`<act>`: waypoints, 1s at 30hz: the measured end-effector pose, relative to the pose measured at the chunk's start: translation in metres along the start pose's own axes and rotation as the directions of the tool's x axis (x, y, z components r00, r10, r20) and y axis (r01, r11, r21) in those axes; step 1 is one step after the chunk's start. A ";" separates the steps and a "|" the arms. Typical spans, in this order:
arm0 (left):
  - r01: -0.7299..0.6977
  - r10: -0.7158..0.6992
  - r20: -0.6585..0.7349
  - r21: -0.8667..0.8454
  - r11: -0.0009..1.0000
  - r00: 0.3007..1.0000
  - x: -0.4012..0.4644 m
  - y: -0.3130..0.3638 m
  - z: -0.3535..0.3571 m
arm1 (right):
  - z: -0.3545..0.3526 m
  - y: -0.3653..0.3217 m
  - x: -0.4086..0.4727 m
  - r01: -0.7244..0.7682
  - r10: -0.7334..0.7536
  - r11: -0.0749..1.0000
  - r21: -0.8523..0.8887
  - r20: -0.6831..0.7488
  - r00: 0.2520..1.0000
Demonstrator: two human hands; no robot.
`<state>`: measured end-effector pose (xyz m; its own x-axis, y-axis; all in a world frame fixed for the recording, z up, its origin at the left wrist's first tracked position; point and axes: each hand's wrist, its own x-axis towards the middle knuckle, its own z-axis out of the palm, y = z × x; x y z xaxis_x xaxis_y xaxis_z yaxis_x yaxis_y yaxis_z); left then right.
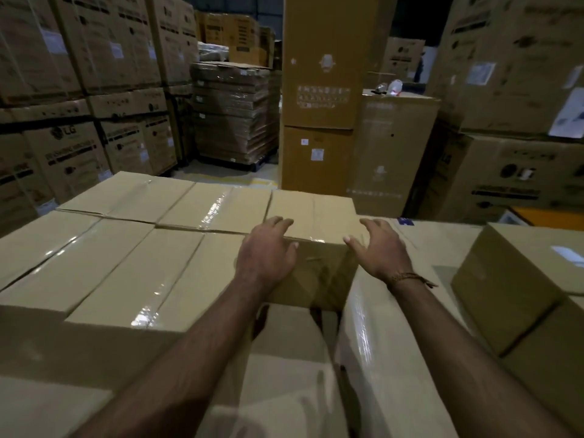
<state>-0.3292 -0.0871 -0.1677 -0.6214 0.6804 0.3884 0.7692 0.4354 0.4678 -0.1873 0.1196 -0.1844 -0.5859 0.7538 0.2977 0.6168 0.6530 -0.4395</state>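
- Printed carton stacks (79, 105): far ahead and to the L of the left hand (267, 248), piled high. More of the same far R of the right hand (379, 248).
- Tall carton (319, 90): straight ahead, beyond both hands, standing upright on the floor.
- Taped boxes (126, 248): flat layer just L of the left hand, tops level, shiny tape along the seams.
- Wrapped box (360, 343): under the R forearm, nearer than the hand, glossy film over it.
- Side box (512, 279): well R of the right hand, sits higher, turned at an angle.
- Plain box (316, 213): between the two hands, at the R end of the far row of taped boxes, near face in shadow.
- Left hand: lies on the plain box's near-L top corner, fingers spread and loosely bent over the top, thumb at the near edge. No firm clamp seen.
- Right hand: at the plain box's R side, fingers apart, thumb pointing toward the box. Contact can't be told.
- Wrist thread (407, 276): brown cord on the R wrist.
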 end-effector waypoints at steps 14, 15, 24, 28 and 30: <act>-0.049 0.046 -0.017 -0.257 0.965 0.999 -0.116 0.240 0.087 | -0.174 0.144 -0.188 -0.038 0.044 0.989 0.145 -0.036 0.998; -0.052 0.050 -0.015 -0.279 0.959 0.999 -0.127 0.260 0.097 | -0.186 0.159 -0.203 -0.046 0.052 0.985 0.165 -0.030 0.998; 0.006 0.042 0.118 -0.380 0.925 0.992 -0.200 0.408 0.178 | -0.287 0.306 -0.271 -0.171 0.189 0.974 0.145 -0.118 0.975; 0.048 0.046 0.225 -0.394 0.918 0.973 -0.209 0.449 0.207 | -0.309 0.377 -0.270 -0.305 0.304 0.952 0.027 -0.204 0.930; 0.084 0.036 0.285 -0.397 0.914 0.958 -0.212 0.465 0.220 | -0.314 0.407 -0.270 -0.379 0.362 0.922 -0.081 -0.170 0.916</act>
<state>0.1932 0.1005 -0.2068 -0.5254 0.8352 0.1627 0.5915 0.2210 0.7755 0.3867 0.2048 -0.1773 -0.2241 0.9399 0.2578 0.8331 0.3220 -0.4498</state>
